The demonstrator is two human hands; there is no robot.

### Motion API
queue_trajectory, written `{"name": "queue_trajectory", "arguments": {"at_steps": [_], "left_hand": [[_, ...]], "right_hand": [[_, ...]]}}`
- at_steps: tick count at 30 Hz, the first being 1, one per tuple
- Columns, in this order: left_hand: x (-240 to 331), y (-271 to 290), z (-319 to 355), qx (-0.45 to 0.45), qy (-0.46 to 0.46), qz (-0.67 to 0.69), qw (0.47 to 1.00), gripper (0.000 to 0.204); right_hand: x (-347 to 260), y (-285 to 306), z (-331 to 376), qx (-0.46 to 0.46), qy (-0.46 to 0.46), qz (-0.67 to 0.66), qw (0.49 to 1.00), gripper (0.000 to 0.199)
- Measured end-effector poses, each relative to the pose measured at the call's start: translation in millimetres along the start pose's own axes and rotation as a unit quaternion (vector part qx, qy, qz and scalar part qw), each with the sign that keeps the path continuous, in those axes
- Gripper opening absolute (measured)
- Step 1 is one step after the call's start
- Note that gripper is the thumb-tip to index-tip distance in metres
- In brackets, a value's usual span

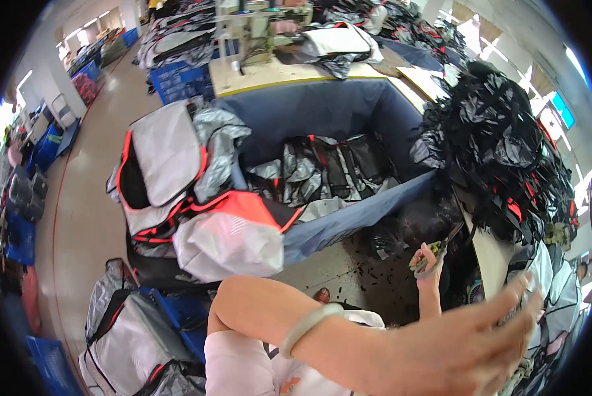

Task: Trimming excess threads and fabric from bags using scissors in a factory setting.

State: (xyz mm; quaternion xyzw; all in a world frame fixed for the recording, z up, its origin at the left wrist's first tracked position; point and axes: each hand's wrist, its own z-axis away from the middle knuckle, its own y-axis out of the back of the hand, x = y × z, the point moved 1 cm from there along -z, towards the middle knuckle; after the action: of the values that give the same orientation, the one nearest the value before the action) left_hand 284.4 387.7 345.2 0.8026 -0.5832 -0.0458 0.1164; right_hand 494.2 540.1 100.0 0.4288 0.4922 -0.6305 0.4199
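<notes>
My left arm, with a pale bangle (pixel 309 327) on the wrist, reaches across in front of me to the right. Large and close at the lower right, my left hand (pixel 461 346) has its fingers stretched out and holds nothing that I can see. Beyond its fingertips lie silver-grey fabric pieces (pixel 560 297). Farther off, my right hand (pixel 429 261) is closed around the green-wrapped handles of what look like scissors (pixel 451 236). Their dark blades point up and to the right, beside the edge of a pale table (pixel 490 261).
A blue-grey cloth-lined bin (pixel 329 228) ahead holds silver and black bag pieces (pixel 329 168). Grey bags with red trim (pixel 167 158) are piled at its left. Black straps and mesh (pixel 500 145) heap up at the right. Below sits a black plastic bag (pixel 418 224); dark scraps litter the floor.
</notes>
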Motion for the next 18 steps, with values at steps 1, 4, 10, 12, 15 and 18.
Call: {"name": "queue_trajectory", "arguments": {"at_steps": [1,4,10,12,15,18], "left_hand": [[-5.9,-19.7,-11.7,0.107,-0.002,0.061,0.992,0.041],[-47.9,-60.9,-32.4,0.057,-0.018,0.046,0.997,0.039],[-125.1,-125.2,-55.5,-0.090,-0.060,-0.045,0.993,0.025],[-150.2,-132.5,-52.8,-0.143,-0.060,-0.096,0.983,0.021],[-185.6,-142.7,-29.4,-0.284,-0.129,-0.130,0.941,0.022],[-224.4,-169.1,-5.5,-0.312,0.158,-0.113,0.930,0.028]], "right_hand": [[-6.6,23.3,-7.1,0.034,0.000,-0.012,0.999,0.021],[-18.8,83.5,-34.7,0.106,0.008,-0.023,0.994,0.020],[-20.1,190.3,-76.4,0.257,-0.082,0.000,0.963,0.019],[-25.3,161.2,-85.7,0.241,-0.062,-0.008,0.969,0.020],[-8.5,180.2,-108.4,0.219,-0.076,-0.013,0.973,0.021],[-10.7,187.1,-116.0,0.230,-0.076,-0.015,0.970,0.020]]}}
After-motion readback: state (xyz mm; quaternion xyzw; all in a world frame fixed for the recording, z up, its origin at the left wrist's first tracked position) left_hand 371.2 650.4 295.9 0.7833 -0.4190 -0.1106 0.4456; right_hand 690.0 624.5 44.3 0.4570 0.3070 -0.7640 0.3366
